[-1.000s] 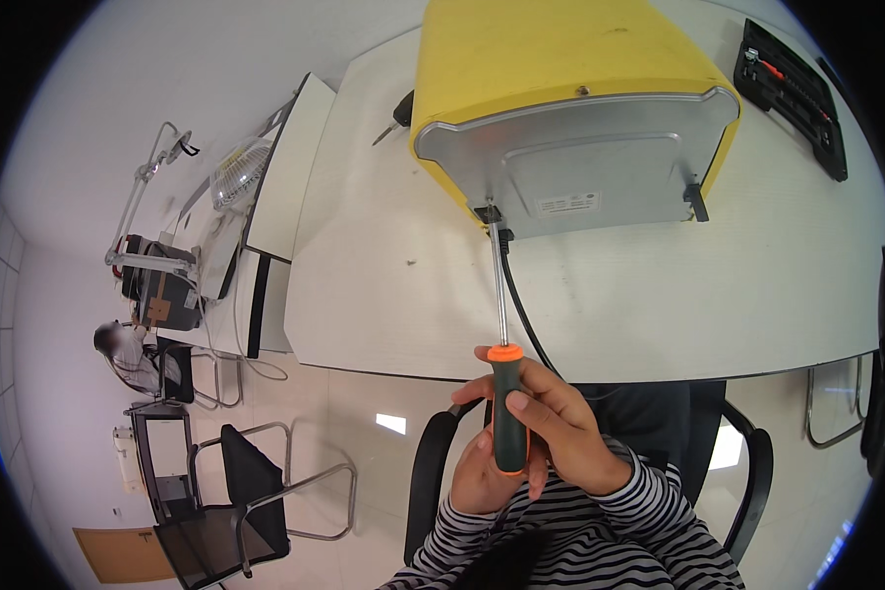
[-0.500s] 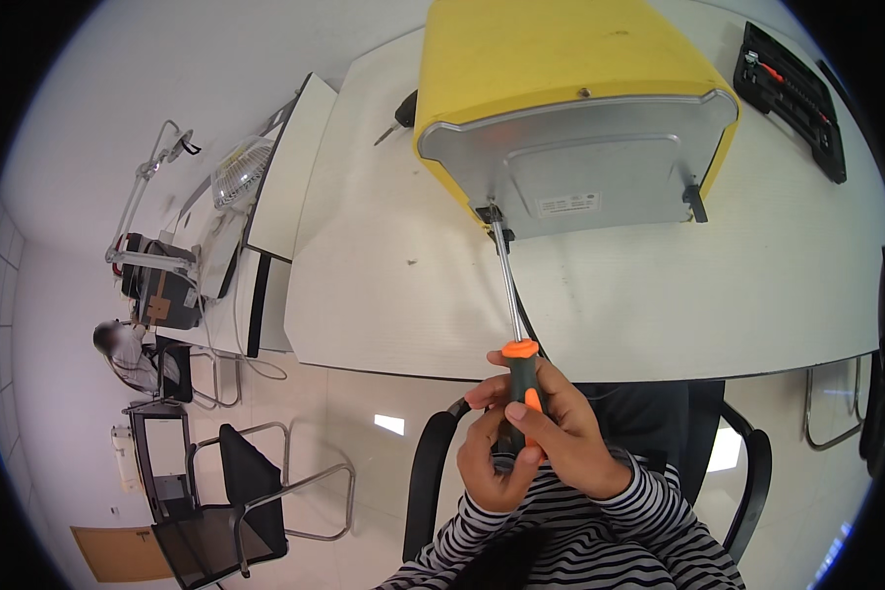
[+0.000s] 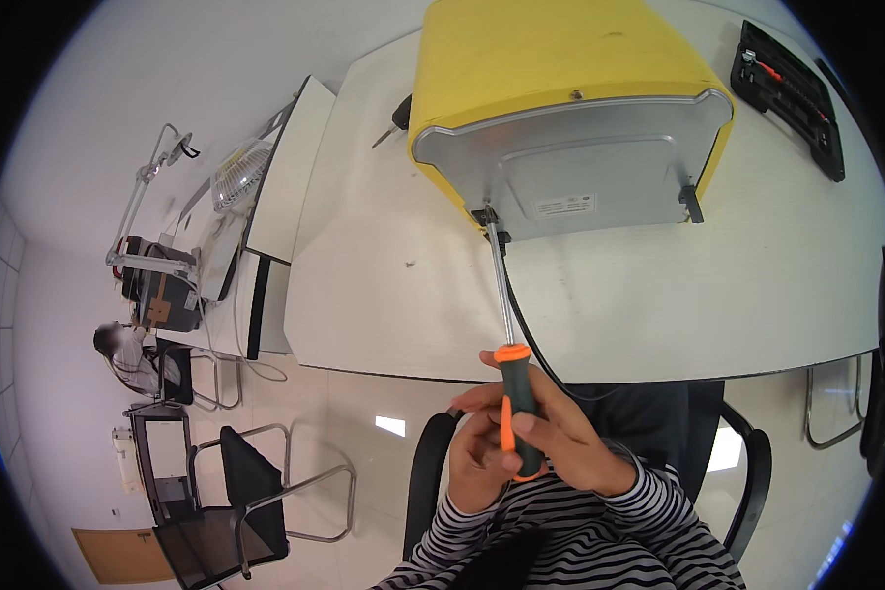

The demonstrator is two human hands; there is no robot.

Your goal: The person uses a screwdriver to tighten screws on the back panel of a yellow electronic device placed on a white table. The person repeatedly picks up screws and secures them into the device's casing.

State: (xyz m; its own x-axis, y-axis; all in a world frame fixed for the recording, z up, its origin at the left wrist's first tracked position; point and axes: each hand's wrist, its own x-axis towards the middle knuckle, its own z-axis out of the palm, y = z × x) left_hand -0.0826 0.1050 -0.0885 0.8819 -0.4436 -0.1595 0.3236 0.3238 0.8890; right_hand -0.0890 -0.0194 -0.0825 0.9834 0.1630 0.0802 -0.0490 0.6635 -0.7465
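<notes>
A long screwdriver point(image 3: 518, 398) with a dark green and orange handle is held between both of my hands. My right hand point(image 3: 578, 447) closes round the handle from the right. My left hand point(image 3: 474, 464) has its fingers on the handle's left side. The steel shaft runs away from me, its tip at a small black foot point(image 3: 484, 216) on the lower left corner of a yellow machine point(image 3: 570, 49). That machine shows me its grey metal panel point(image 3: 600, 167). From beside the foot a black cable point(image 3: 527, 329) hangs over the table edge.
The machine stands on a white table point(image 3: 383, 305). An open black tool case point(image 3: 792, 98) lies at the far right, and a dark-handled tool point(image 3: 395, 120) left of the machine. Behind to the left are a black chair point(image 3: 251, 482), a lamp arm point(image 3: 146, 187) and a seated person point(image 3: 143, 359).
The screwdriver handle has turned, its orange stripe going from the right side to the left. My left fingers have shifted along with it. The machine appears slightly further left.
</notes>
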